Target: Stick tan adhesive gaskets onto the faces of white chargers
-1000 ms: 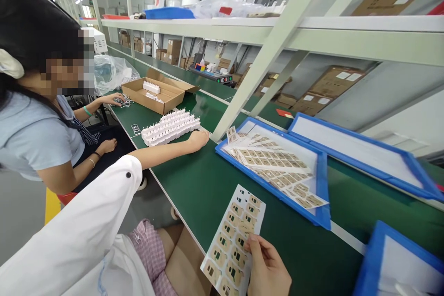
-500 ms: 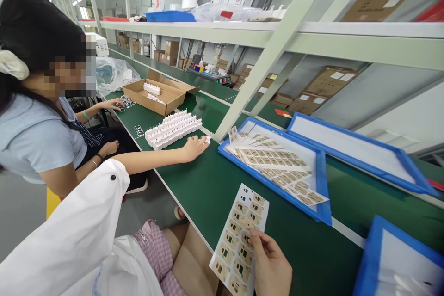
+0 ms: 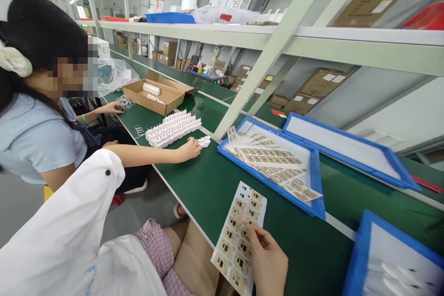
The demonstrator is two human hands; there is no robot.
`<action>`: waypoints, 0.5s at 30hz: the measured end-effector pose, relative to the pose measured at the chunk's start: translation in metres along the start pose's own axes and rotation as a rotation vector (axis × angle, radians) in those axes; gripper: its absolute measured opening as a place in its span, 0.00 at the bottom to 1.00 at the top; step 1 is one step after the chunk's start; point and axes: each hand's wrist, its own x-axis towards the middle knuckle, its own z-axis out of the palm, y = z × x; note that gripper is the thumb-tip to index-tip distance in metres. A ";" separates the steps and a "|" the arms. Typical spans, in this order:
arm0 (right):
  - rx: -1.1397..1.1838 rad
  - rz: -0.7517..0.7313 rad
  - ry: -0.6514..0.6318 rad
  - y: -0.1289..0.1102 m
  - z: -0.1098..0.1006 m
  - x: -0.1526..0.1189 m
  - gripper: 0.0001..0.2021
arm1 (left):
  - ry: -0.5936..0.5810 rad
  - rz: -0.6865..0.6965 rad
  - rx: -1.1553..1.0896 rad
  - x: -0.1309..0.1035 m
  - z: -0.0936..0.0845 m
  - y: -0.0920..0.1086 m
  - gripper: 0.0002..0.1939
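Note:
My left hand [image 3: 189,149] reaches across the bench with curled fingers at the near left end of a small white plastic strip [image 3: 205,141]. Just left of it stand rows of white plastic parts [image 3: 173,128] with small upright pins. In the lower middle my right hand [image 3: 268,255] pinches a sheet of beige stickers [image 3: 229,233] along its right side, thumb on top. The sheet is tilted over the bench edge, and several stickers have dark cut-outs. A beige sticker [image 3: 243,218] overlaps others near the thumb; whether it is loose, I cannot tell.
A blue-rimmed tray [image 3: 321,180] holds more sticker sheets [image 3: 270,157]. Other blue trays [image 3: 350,148] [image 3: 360,249] stand to the right. A slanted shelf post [image 3: 255,85] rises beside my left hand. On the left, a co-worker's hand [image 3: 113,107] is near metal rings [image 3: 125,101] and an open carton [image 3: 156,97].
My left hand has drawn back slightly to the left, and more of the white strip shows. The sticker sheet and my right hand have shifted only a little.

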 end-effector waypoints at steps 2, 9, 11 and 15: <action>0.068 0.040 0.004 -0.003 0.000 0.002 0.22 | 0.011 0.004 -0.051 -0.003 -0.008 0.000 0.14; 0.606 0.059 0.153 -0.038 -0.008 -0.018 0.19 | 0.143 0.078 -0.412 -0.069 -0.031 0.021 0.19; 0.710 0.016 0.108 -0.055 -0.009 -0.044 0.20 | 0.174 0.120 -0.590 -0.098 -0.023 0.043 0.17; 0.822 0.027 -0.025 -0.096 0.000 -0.111 0.21 | 0.096 0.319 -1.337 -0.152 -0.007 0.101 0.18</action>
